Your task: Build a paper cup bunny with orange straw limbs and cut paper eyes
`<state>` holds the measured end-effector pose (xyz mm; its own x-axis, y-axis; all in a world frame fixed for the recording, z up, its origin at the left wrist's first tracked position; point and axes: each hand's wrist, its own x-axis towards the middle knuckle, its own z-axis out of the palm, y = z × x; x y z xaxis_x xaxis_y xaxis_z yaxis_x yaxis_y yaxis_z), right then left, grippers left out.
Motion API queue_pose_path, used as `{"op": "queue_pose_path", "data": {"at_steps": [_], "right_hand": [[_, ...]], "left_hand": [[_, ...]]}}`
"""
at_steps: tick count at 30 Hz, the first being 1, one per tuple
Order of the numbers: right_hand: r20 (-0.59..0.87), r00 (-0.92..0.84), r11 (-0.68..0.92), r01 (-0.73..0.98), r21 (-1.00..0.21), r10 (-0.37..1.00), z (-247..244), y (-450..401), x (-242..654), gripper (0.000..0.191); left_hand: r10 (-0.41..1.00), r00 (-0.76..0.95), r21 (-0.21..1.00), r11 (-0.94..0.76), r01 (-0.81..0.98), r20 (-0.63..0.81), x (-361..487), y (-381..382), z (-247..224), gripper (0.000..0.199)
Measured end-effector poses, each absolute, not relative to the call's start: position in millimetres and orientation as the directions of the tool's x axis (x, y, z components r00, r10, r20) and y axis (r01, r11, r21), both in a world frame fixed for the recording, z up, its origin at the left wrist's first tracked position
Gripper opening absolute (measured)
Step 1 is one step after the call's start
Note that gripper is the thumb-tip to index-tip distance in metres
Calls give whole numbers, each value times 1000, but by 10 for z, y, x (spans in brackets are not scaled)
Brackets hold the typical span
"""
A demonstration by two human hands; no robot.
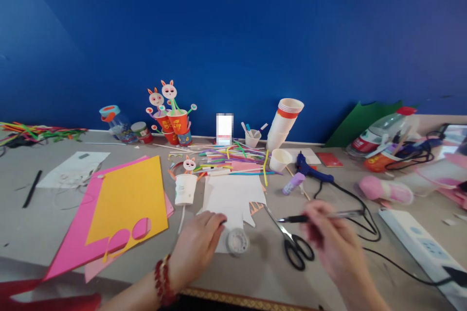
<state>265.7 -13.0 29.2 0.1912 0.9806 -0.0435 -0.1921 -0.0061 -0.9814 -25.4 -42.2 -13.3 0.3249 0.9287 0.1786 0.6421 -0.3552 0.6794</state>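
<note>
My right hand [330, 240] grips a pen [294, 219] with a clear barrel and a black front end, its tip pointing left above the scissors. My left hand [199, 243], a red bracelet at its wrist, rests over the white paper [233, 189] with fingers closed. A small dark bit shows at its fingertips, too little to name. Right beside it, a round white tape roll [238, 241] lies at the paper's lower end. Black-handled scissors [295, 248] lie open between the roll and my right hand. Small orange-tinted cut paper pieces [256, 207] sit at the paper's right edge.
Yellow card [133, 194] over pink card [69, 248] lies left. A white cup with a bunny face [185, 188] stands behind my left hand. Pipe cleaners [226, 153], a glue stick [293, 183], a blue glue gun [310, 170] and a power strip [419, 238] spread back and right.
</note>
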Motion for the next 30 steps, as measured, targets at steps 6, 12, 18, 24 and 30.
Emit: {"op": "queue_pose_path", "data": {"at_steps": [6,12,18,24,30], "right_hand": [[-169,-277,-154,74,-985,946,-196,-302,2247,45],[-13,-326,98,322,-942,945,-360,-317,2151,21],[89,-388,263,424,-866,917,-291,-271,2100,14],[97,-458,316,431,-845,884,-300,-263,2064,14],[108,-488,354,448,-821,866,-318,-241,2020,14]], "left_hand": [[838,440,422,-543,726,322,-146,-257,-209,37],[830,513,474,-550,687,219,-76,-322,-342,57],[809,537,402,-586,704,239,-99,-290,-395,45],[812,540,415,-580,701,222,-112,-297,-421,45],[819,534,426,-569,703,211,-112,-303,-435,44]]}}
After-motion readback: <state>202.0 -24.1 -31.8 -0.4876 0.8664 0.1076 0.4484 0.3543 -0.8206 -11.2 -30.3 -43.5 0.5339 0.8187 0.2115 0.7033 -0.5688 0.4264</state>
